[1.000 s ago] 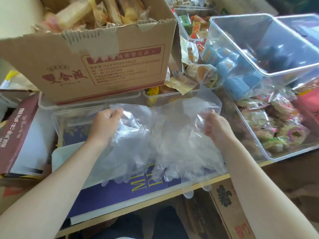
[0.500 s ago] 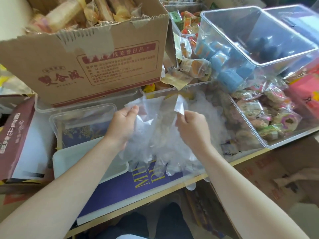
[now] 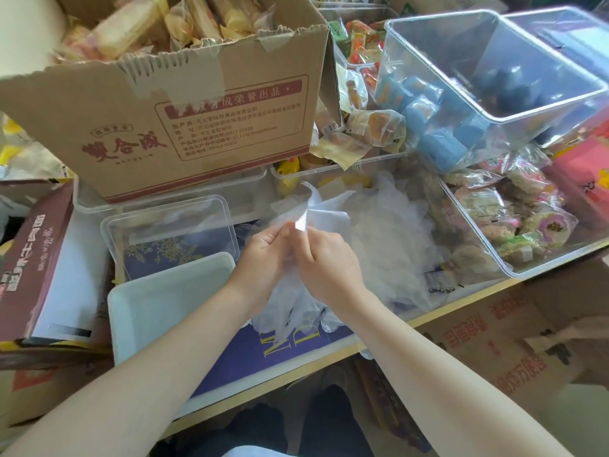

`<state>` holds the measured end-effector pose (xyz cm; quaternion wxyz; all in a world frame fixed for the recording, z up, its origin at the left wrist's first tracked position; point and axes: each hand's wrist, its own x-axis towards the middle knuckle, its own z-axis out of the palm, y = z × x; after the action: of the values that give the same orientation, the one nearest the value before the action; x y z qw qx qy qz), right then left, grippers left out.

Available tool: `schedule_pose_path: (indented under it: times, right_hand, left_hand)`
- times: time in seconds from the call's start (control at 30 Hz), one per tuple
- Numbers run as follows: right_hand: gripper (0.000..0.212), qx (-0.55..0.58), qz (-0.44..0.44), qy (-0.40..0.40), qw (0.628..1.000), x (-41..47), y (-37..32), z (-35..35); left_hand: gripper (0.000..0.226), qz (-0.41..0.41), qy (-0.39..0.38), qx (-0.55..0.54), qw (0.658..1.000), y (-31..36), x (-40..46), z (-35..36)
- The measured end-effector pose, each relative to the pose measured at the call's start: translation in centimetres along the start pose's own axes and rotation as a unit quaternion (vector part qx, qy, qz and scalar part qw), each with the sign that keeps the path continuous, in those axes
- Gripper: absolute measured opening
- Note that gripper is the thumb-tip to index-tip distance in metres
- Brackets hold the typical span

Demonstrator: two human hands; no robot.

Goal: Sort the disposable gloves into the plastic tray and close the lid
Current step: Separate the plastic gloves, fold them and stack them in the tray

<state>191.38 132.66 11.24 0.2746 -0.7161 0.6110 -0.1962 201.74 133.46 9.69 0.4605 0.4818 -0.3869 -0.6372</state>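
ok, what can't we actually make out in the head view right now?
- Glove count: the gloves are bunched, translucent film between the left hand and right hand; single gloves cannot be told apart.
- Fingertips of both hands: hidden by the film and each other.
- Clear tray: contents unclear through glare.
- White lid: near corner hidden by the left forearm.
- Loose pile behind the hands: extent blurred.

The left hand (image 3: 263, 255) and right hand (image 3: 324, 262), wide apart a second ago at 9 and 3 o'clock, now meet, bunching the once-spread gloves (image 3: 296, 301) into a narrow bundle between them.
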Motion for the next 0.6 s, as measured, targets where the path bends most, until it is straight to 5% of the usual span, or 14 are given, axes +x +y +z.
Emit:
schedule_pose_path:
  times: [0.13, 0.2, 0.3, 0.4, 0.5, 0.6]
  right_hand:
    - [0.046, -0.023, -0.074, 0.002, 0.997, -0.7, 0.5, 0.1]
    - [0.046, -0.063, -0.11, -0.007, 0.992, -0.9, 0.7, 0.0]
    - [0.027, -0.122, -0.161, -0.019, 0.979, -1.2, 1.2, 0.5]
    - [0.028, -0.081, -0.174, 0.039, 0.981, -1.6, 2.0, 0.8]
    - [0.024, 0.016, -0.065, 0.219, 0.973, -1.2, 3.8, 0.2]
    - [0.027, 0.197, 0.129, 0.165, 0.958, -0.1, 4.8, -1.1]
  left_hand:
    - [0.047, -0.023, -0.06, -0.056, 0.996, 0.9, -0.9, -1.1]
    - [0.034, -0.007, -0.108, -0.017, 0.994, 1.3, -1.1, -1.7]
    - [0.016, -0.023, -0.049, 0.057, 0.997, 0.9, -0.5, -2.4]
    - [0.026, -0.032, -0.018, 0.04, 0.999, 0.9, -0.2, -2.6]
    - [0.028, -0.032, -0.03, 0.043, 0.998, 1.3, -0.4, -3.4]
    - [0.028, -0.023, -0.034, 0.048, 0.998, 1.5, -0.4, -4.1]
